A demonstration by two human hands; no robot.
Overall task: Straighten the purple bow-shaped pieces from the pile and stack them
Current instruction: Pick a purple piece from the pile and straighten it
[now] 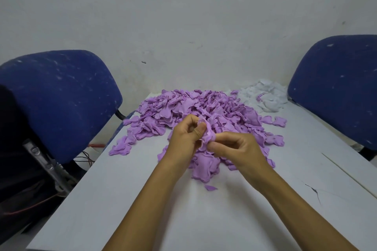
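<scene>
A big pile of purple bow-shaped fabric pieces (195,108) covers the far middle of the white table (183,220). My left hand (186,138) and my right hand (234,146) meet above the pile's near edge and both pinch one crumpled purple piece (209,135) between thumbs and fingers. Just below my hands lies a small stack of flattened purple pieces (204,169). A tiny purple scrap (210,187) lies on the table in front of that stack.
A heap of white fabric pieces (265,96) sits at the table's far right. Blue chairs stand at the left (61,98) and at the right (336,87). A grey wall rises behind. Loose purple pieces (120,149) lie near the left table edge.
</scene>
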